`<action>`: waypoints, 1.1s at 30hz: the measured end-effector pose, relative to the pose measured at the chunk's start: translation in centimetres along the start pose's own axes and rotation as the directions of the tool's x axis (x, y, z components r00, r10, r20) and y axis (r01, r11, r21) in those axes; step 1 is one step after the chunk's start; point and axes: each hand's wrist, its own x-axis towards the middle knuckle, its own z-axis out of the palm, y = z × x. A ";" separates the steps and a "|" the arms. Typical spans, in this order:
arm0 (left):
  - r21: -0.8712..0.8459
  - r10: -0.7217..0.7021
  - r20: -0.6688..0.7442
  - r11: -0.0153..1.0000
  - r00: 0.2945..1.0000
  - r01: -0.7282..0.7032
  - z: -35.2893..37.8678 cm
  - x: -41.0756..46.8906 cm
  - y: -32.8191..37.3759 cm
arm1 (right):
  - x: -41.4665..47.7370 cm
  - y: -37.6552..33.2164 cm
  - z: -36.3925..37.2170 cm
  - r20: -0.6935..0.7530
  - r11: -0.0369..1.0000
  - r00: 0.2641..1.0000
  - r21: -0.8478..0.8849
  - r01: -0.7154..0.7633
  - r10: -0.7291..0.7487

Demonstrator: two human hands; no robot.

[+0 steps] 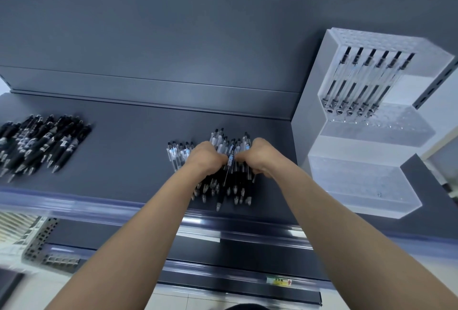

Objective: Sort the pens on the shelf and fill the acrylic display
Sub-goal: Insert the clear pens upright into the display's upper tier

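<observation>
A person's bare forearms (148, 223) reach up from the bottom of the frame to a dark grey shelf (128, 141) where pens are being sorted. At the shelf's right end stands the stepped acrylic display (359, 181). Its top tier holds a row of six pens (364, 79) side by side, and no pens are seen in the lower tiers. Well apart at the left lies a loose heap of black pens (42, 143). In the middle, near the front edge, sits the pile of clear pens (219, 142), and both hands are on it. The left hand (205, 158) and the right hand (257, 157) meet almost knuckle to knuckle, fingers curled down into the pile and closed around bunches of barrels. One pen (231, 161) stands out between them, its tip toward the camera.

The pens look light, stiff and smooth, so they are likely to roll or slide out of a loose handful. A bunch is probably best gathered around the mid-barrel or the dark rubber grips, with the tips aligned. For the display's narrow slots, a pinch on a single barrel near the clip end would likely serve better. Most of the display appears yet to be filled.
</observation>
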 end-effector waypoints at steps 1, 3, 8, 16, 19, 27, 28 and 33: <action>-0.004 -0.002 -0.002 1.000 1.000 0.002 0.0 0.0 0.0 | 0.1 0.1 0.0 -0.002 1.000 1.000 0.012 0.002 -0.002; -0.011 -0.001 -0.007 1.000 1.000 0.001 0.0 0.1 0.0 | 0.3 0.2 0.0 -0.005 0.999 1.000 0.041 0.007 -0.007; -0.044 -0.005 -0.019 0.999 1.000 0.004 -0.3 0.1 -0.1 | 0.7 0.6 -0.4 -0.036 0.999 0.999 0.038 0.034 -0.033; -0.290 0.113 -0.123 0.946 0.986 -0.144 -2.0 -0.3 1.0 | 0.1 -0.7 -3.0 -0.143 0.967 0.965 0.093 0.236 -0.222; -0.522 0.191 -0.082 0.828 0.978 -0.205 -2.5 -0.8 2.8 | -1.4 -1.5 -4.9 -0.210 0.931 0.931 0.149 0.333 -0.299; -0.779 0.322 0.030 0.600 0.946 -0.179 -1.6 -2.8 7.6 | -3.1 -1.0 -9.5 -0.331 0.908 0.896 0.196 0.371 -0.294; -0.790 0.326 0.049 0.591 0.944 -0.163 -1.4 -2.9 7.9 | -3.2 -0.7 -9.9 -0.331 0.905 0.897 0.207 0.371 -0.292; -0.787 0.363 0.114 0.602 0.925 -0.139 -0.5 -2.9 9.0 | -3.6 0.3 -11.5 -0.292 0.905 0.918 0.248 0.345 -0.270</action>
